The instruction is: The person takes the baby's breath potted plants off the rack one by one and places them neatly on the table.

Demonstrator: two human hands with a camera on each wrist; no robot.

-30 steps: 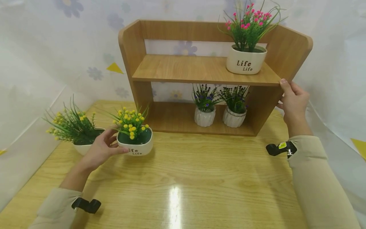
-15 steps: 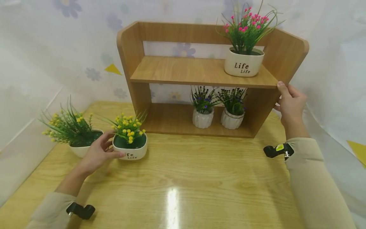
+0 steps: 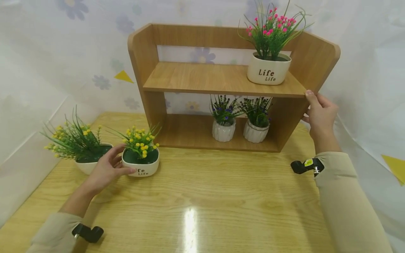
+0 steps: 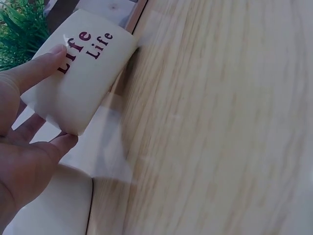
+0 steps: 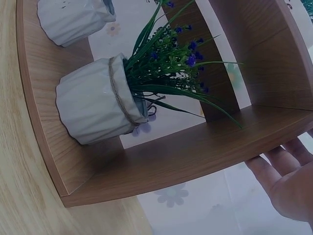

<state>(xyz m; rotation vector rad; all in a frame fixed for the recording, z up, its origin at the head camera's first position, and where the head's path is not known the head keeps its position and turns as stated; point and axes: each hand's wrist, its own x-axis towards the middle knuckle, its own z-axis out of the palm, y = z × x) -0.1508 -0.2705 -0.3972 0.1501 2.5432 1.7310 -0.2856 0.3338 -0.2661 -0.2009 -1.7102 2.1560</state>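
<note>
The left hand point(image 3: 105, 170) is pinching one end of a yellow-flowered pot point(image 3: 148, 169) between thumb and fingers point(image 4: 64, 143), contact with the bench point(image 3: 240, 196) unclear; the right hand point(image 3: 322, 114) is gripping the shelf point(image 3: 196, 75). That lopsided hold is probably risking a tipping slip.

This looks like a staged tabletop booth with a homely look: pale, flower-print sheeting point(image 3: 104, 52) hangs beyond the left hand point(image 3: 105, 170) and right hand point(image 3: 322, 114) and closes in outside both. Between the hands, a shelf point(image 3: 196, 75) bears potted plants point(image 3: 269, 70) on a wood-grain table point(image 3: 227, 196); wrist cameras point(image 3: 88, 232) sit just behind each hand.
</note>
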